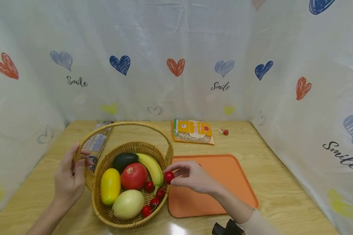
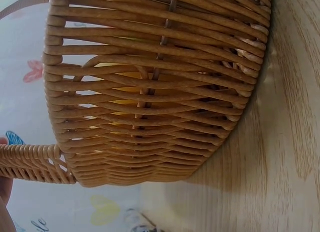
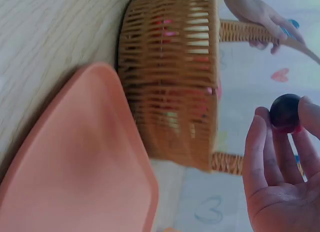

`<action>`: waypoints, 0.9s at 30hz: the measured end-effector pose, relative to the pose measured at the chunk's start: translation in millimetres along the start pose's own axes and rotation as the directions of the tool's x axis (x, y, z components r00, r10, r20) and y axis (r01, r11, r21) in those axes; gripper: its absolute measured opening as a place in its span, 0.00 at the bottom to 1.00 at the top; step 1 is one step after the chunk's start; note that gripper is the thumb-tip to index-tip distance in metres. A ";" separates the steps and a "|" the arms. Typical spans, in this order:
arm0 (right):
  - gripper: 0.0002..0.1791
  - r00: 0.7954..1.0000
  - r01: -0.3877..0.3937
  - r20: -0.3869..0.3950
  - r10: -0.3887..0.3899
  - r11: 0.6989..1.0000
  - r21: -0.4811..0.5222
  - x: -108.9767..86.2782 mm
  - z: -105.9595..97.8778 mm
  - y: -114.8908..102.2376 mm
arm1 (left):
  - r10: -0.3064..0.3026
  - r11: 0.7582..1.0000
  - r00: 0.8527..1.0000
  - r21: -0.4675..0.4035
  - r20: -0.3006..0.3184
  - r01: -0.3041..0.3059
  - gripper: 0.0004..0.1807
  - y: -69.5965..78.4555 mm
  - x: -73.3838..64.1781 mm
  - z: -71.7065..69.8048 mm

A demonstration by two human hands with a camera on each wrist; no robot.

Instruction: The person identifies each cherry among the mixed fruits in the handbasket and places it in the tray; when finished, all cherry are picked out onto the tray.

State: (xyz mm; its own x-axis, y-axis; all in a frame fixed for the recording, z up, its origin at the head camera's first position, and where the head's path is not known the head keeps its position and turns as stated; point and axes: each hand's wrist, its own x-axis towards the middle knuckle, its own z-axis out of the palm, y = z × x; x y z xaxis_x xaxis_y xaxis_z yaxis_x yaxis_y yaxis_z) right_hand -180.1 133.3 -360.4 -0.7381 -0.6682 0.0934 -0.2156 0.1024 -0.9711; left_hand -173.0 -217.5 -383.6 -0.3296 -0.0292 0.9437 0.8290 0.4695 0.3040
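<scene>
A wicker basket (image 1: 128, 225) with a tall arched handle (image 1: 129, 123) stands on the table. My left hand (image 1: 69, 178) grips the handle's left side. Just above the basket's right rim, my right hand (image 1: 194, 178) pinches a red cherry (image 1: 169, 177) between thumb and fingers; the right wrist view shows this cherry (image 3: 285, 112) dark against the light. Inside the basket lie a banana (image 1: 151, 166), a dark green avocado (image 1: 125, 161), a red pomegranate (image 1: 134, 176), a yellow oval fruit (image 1: 110, 186), a pale yellow-green melon (image 1: 128, 204) and several cherries (image 1: 154, 203).
An orange tray (image 1: 238, 192) lies right of the basket, partly under my right hand. Toward the back are a yellow bag of grain (image 1: 194, 132) and a red-wrapped lollipop (image 1: 225, 132). Another package (image 1: 97, 142) lies behind the handle at left. A printed curtain (image 1: 147, 91) encloses the table.
</scene>
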 end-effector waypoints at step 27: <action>0.22 0.931 -0.134 -0.349 0.105 0.989 -0.061 -58.4 -104.5 26.1 | 0.011 1.000 1.000 -0.018 -0.008 -0.012 0.18 4.0 2.4 1.1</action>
State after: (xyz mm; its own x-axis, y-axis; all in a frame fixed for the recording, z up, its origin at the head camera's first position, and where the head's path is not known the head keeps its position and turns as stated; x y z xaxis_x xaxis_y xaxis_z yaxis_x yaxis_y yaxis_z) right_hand -209.5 252.0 -368.3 -0.9329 -0.3548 0.0621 -0.1535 0.2358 -0.9596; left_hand -171.0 -214.8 -380.2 -0.3164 -0.0308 0.9481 0.8408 0.4536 0.2953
